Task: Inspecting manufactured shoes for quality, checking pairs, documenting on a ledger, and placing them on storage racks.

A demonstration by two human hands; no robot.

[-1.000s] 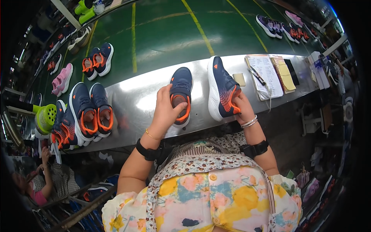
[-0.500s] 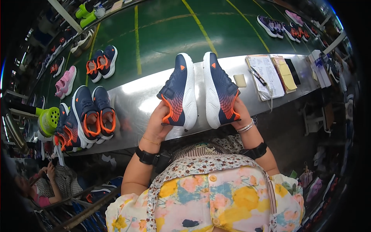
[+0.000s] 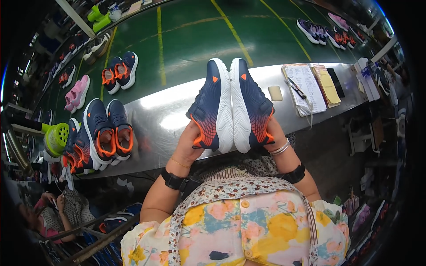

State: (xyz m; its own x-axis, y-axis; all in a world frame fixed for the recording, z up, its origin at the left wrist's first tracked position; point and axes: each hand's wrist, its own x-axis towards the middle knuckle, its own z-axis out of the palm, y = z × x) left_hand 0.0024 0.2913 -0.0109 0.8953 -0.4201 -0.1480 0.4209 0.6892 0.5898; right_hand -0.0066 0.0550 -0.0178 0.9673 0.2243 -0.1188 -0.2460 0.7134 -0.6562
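In front of me are two navy sneakers with orange collars and white soles, toes pointing away. My left hand [image 3: 190, 139] is closed round the heel end of the left sneaker [image 3: 207, 106], its fingers partly hidden by the shoe. The right sneaker [image 3: 254, 108] is gripped at its heel by my right hand [image 3: 276, 135], whose fingers are also largely behind the shoe. The two white soles face each other and touch along much of their length. Both shoes are held above the near edge of a shiny metal table [image 3: 164, 119].
More navy-and-orange sneakers [image 3: 104, 133] stand at the left beside a lime-green perforated nozzle [image 3: 57, 138]. Pink shoes [image 3: 77, 94] and another navy pair [image 3: 120, 73] rest on the green belt [image 3: 191, 40]. Rightward lie a beige block [image 3: 275, 93], a clipboard [image 3: 304, 88] and a yellow notepad [image 3: 327, 86].
The two sneakers have come together: a gap separated their soles before, and now the soles meet. My left hand has shifted rightward with its shoe.
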